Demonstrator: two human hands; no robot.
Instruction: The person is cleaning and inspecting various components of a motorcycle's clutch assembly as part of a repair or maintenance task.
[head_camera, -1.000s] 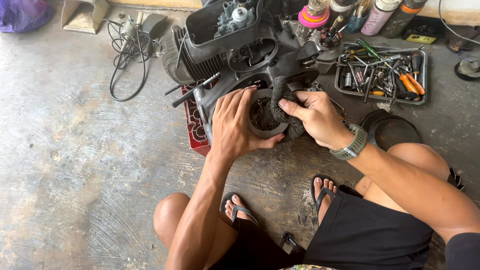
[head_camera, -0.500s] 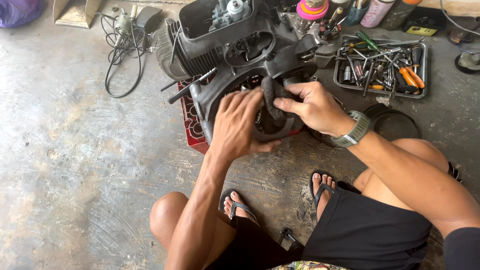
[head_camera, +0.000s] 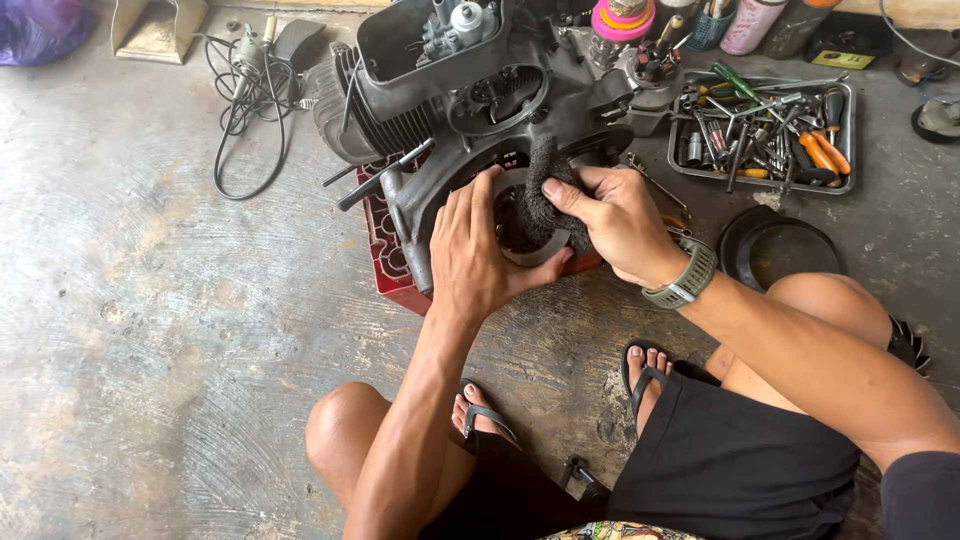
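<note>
Grey concrete floor (head_camera: 150, 330), scuffed and stained, carries everything in view. Largest on it is the dark engine casing (head_camera: 470, 110), lying near the far edge of the floor on a red plastic crate (head_camera: 385, 255), its finned cylinder turned toward the far left. A round opening in the casing faces the person, who squats just in front of it in black shorts and sandals.

Toward the far right corner sits a metal tool tray (head_camera: 850, 135) crowded with pliers, screwdrivers and sockets, and just near of it lies a black round cover (head_camera: 775, 250). A black cable (head_camera: 235, 120) loops on the floor at the far left, beside the cylinder.

The left hand (head_camera: 475, 250) lies flat and spread against the casing at the left rim of the opening, fingers extended, thumb hooked under the lower rim; it grips nothing. The right hand (head_camera: 615, 220), a green watch on its wrist, is closed around a dark, grimy rag (head_camera: 545, 195), thumb and fingers pinching it, and presses the rag into the opening, where it touches the casing's inner rim.
</note>
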